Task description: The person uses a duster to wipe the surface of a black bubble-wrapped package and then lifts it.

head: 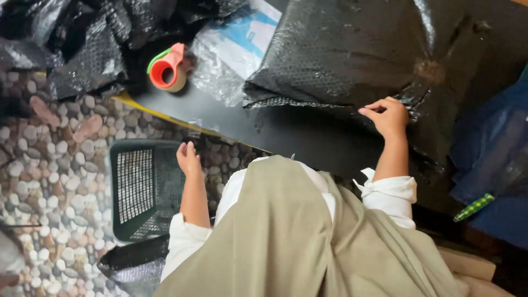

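now right hand [388, 116] grips black parcel [352, 60]

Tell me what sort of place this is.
Probably a small parcel-packing spot at home or in a shop: a parcel wrapped in black bubble wrap under the right hand, a tape dispenser on the dark table, and a pebble-pattern floor.

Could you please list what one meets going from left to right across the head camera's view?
Green basket → red tape dispenser → left hand → right hand, touching the black bubble-wrapped parcel → green dotted pen.
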